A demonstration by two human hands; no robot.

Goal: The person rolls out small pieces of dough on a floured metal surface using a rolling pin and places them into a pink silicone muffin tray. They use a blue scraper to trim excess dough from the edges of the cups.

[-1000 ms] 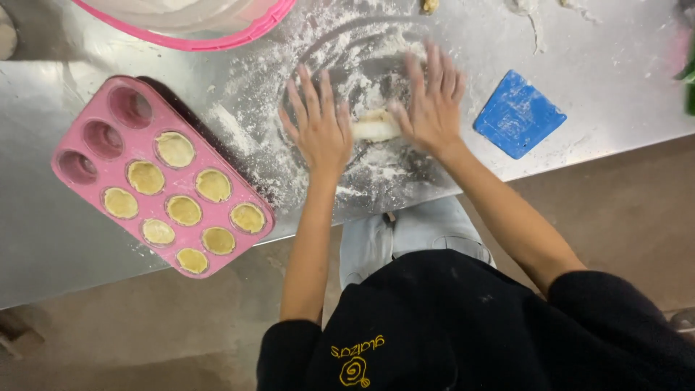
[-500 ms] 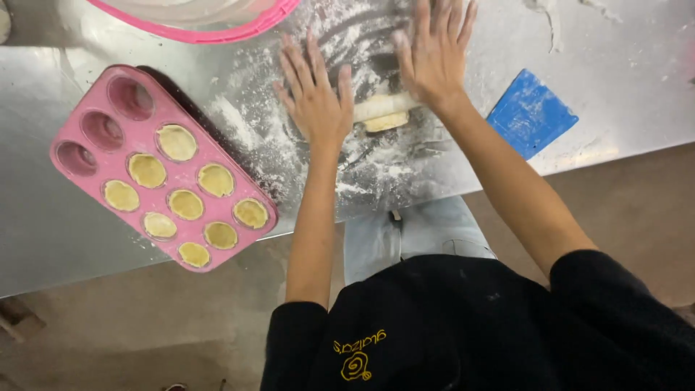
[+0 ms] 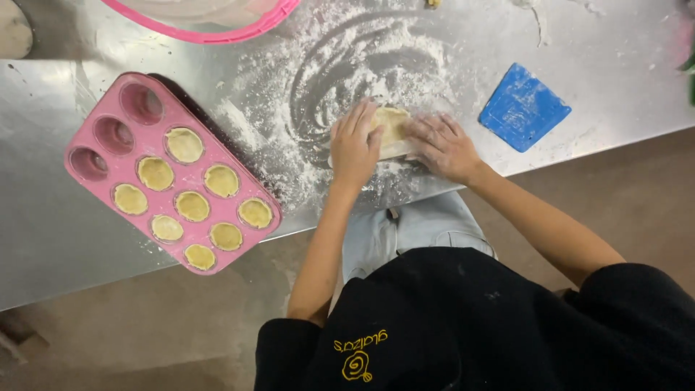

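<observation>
On a floured steel table (image 3: 51,239), my left hand (image 3: 355,145) and my right hand (image 3: 443,147) press down on a short pale rolling pin (image 3: 400,150), one hand at each end. A flattened piece of yellow dough (image 3: 392,122) lies just beyond the pin, partly under my left fingers. Loose flour (image 3: 376,58) is smeared in swirls around it. To the left sits a pink silicone muffin tray (image 3: 188,174); several of its cups are lined with dough, and three at the far end are bare.
A blue plastic scraper (image 3: 523,107) lies flat to the right of my hands. A large bowl with a pink rim (image 3: 210,32) stands at the back. The table's near edge runs just under my wrists, with a brown floor below.
Both hands have drawn the rolling pin back toward me, from the far side of the flour patch to near the table edge. The flattened dough now shows beyond the pin.
</observation>
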